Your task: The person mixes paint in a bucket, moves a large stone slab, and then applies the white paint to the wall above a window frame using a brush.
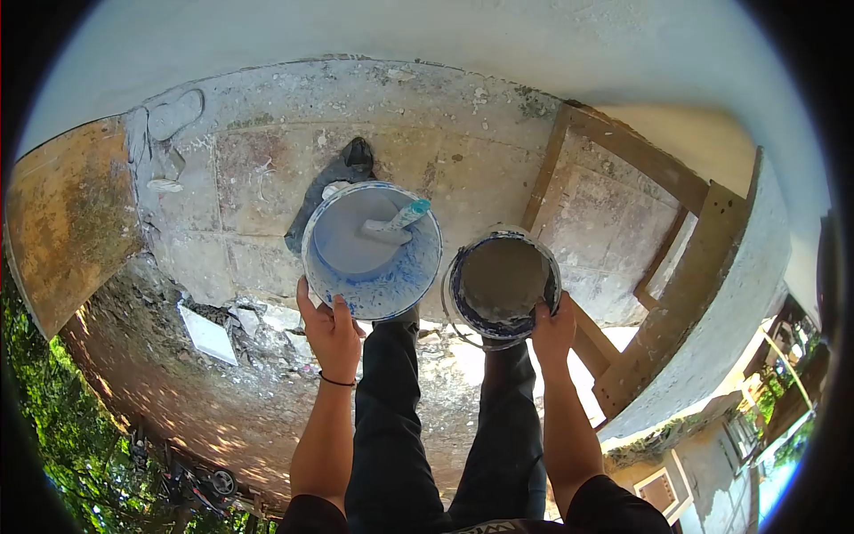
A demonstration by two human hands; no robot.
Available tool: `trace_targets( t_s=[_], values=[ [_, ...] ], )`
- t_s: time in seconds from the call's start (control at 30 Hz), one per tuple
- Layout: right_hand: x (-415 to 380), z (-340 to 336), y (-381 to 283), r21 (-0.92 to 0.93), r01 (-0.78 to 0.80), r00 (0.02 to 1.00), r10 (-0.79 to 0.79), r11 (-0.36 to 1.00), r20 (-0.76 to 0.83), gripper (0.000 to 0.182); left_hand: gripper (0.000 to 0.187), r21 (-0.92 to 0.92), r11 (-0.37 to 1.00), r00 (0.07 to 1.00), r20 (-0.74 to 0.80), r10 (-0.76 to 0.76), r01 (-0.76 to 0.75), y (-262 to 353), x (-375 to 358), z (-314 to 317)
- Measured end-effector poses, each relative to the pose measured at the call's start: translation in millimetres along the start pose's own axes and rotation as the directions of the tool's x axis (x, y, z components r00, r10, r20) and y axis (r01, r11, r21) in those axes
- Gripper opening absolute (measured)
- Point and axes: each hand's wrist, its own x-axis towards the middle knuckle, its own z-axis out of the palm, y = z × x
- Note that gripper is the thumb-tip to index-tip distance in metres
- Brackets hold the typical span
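Observation:
A round white bucket (356,298), smeared with blue inside, holds pale grey liquid. My left hand (334,331) grips its lower left rim, fingers bent against the wall. Inside it leans a brush or tool with a turquoise handle (411,214); its lower end is coated in the liquid. On the right, my right hand (553,327) grasps the lower right rim of a smaller dark bucket (496,327). Thick grey-brown material (504,274) fills much of that bucket, and a wire handle hangs at its left side. The two buckets are apart.
Behind the white bucket a dark cloth or bag (334,178) lies on the stained tiled floor (267,178). A wooden frame (636,156) is at the right, a brown board (71,214) at the left. Rubble and a white tile piece (208,335) lie lower left.

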Motion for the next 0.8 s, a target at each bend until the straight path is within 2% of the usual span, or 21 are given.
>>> trace_targets(
  t_s=[0.03,0.1,0.13,0.23,0.37,0.47,0.57,0.63,0.67,0.73,0.8],
  values=[
    [-10.0,-9.0,-5.7,-0.008,0.006,1.0,-0.006,1.0,0.001,0.018,0.053,-0.008,1.0,1.0,-0.004,-0.004,0.004,1.4,-0.8,2.3],
    [-29.5,-22.3,-19.7,0.135,0.093,0.993,-0.083,0.986,-0.083,0.016,0.054,-0.008,1.0,1.0,0.004,0.014,-0.014,5.0,-3.4,7.8],
    [-36.0,-29.6,-24.3,0.129,0.096,0.993,-0.086,0.987,-0.086,0.016,0.054,-0.015,1.0,1.0,0.005,0.012,-0.012,3.5,-4.8,10.0],
    [-50.2,-47.9,-33.5,0.154,-0.006,1.0,0.007,0.988,-0.005,0.012,0.053,0.029,0.998,0.999,0.02,0.05,-0.051,-0.5,-10.6,16.9],
    [-59.2,-60.7,-41.2,0.159,-0.061,0.997,0.066,0.985,-0.028,0.013,0.053,0.005,1.0,0.999,0.016,0.03,-0.03,3.7,-21.9,26.0],
    [-61.9,-69.7,-51.2,0.048,-0.044,0.998,0.046,0.998,-0.032,0.015,0.054,0.033,0.998,0.999,0.028,0.047,-0.048,4.0,-28.0,29.7],
    [-62.5,-74.2,-58.1,-0.042,-0.111,0.993,0.112,0.993,0.027,0.014,0.056,0.086,0.994,0.998,0.037,0.058,-0.061,6.9,-32.3,32.7],
    [-61.2,-73.3,-59.2,-0.05,0.04,0.996,-0.044,0.998,-0.076,0.018,0.056,0.11,0.993,0.998,0.034,0.046,-0.05,5.2,-34.1,32.9],
    [-61.1,-74.6,-63.6,-0.052,0.043,0.996,-0.047,0.998,-0.075,0.018,0.056,0.155,0.984,0.995,0.046,0.087,-0.093,0.1,-34.5,33.2],
    [-62.7,-80.4,-79.5,-0.15,0.147,0.983,-0.161,0.978,-0.089,0.016,0.056,0.197,0.971,0.99,0.059,0.125,-0.135,-2.8,-35.4,33.7],
    [-64.0,-82.1,-84.6,-0.139,0.147,0.983,-0.16,0.979,-0.092,0.015,0.056,0.185,0.973,0.99,0.066,0.129,-0.139,-3.1,-36.0,36.1]
  ],
)
